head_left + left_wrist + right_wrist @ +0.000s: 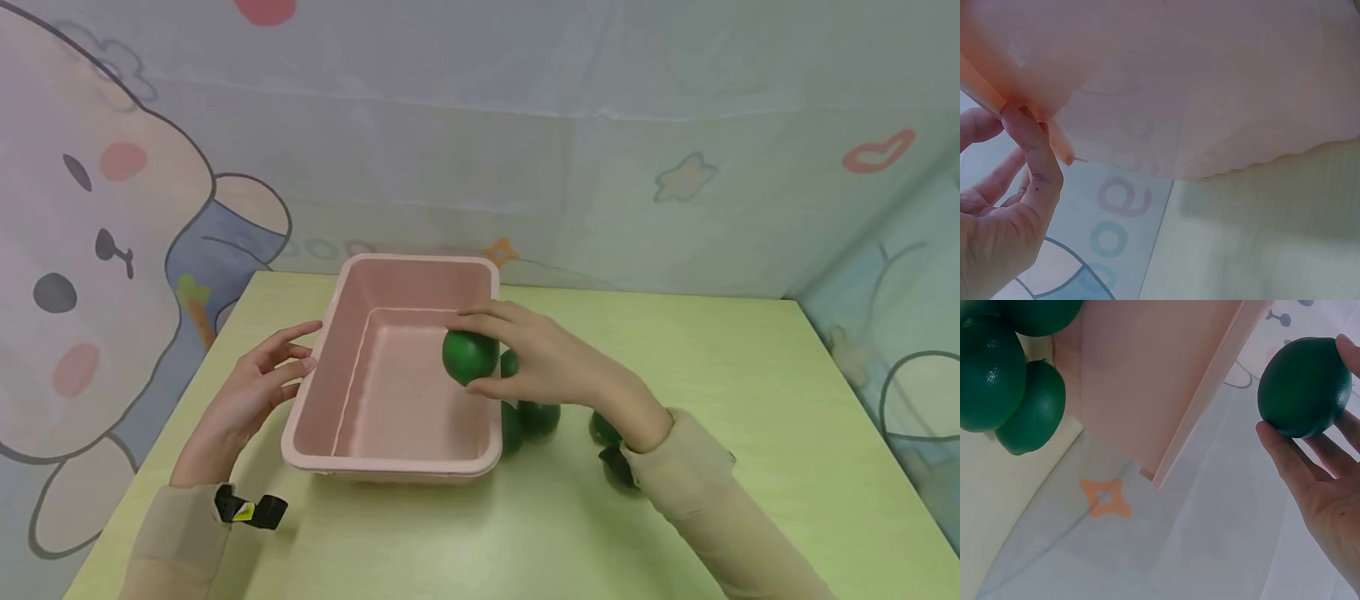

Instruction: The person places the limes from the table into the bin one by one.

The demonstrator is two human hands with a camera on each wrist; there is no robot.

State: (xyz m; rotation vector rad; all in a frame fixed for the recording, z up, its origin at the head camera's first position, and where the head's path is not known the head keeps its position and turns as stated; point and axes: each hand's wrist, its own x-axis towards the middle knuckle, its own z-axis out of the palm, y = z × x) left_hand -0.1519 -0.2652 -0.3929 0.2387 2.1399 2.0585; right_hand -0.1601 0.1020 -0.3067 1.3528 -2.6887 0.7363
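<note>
A pink plastic basin (405, 462) stands on the table. Against the outside of its left rim, my left hand (258, 383) rests its fingertips; the left wrist view has the thumb and a finger right at the underside of that rim. My right hand (540, 354) grips a glossy green lime (470, 357) between thumb and fingers, above the basin's right rim. The right wrist view shows the held lime (1304, 387) at the fingertips. More limes (538, 417) lie close beside the basin's right wall, partly covered by the right hand.
Another lime (604, 427) is partly hidden by the right forearm. The pale yellow-green table (720, 358) extends to the right. Behind it hangs a printed cloth (600, 167) with a large cartoon animal at left. A black wrist camera (262, 511) sits on the left sleeve.
</note>
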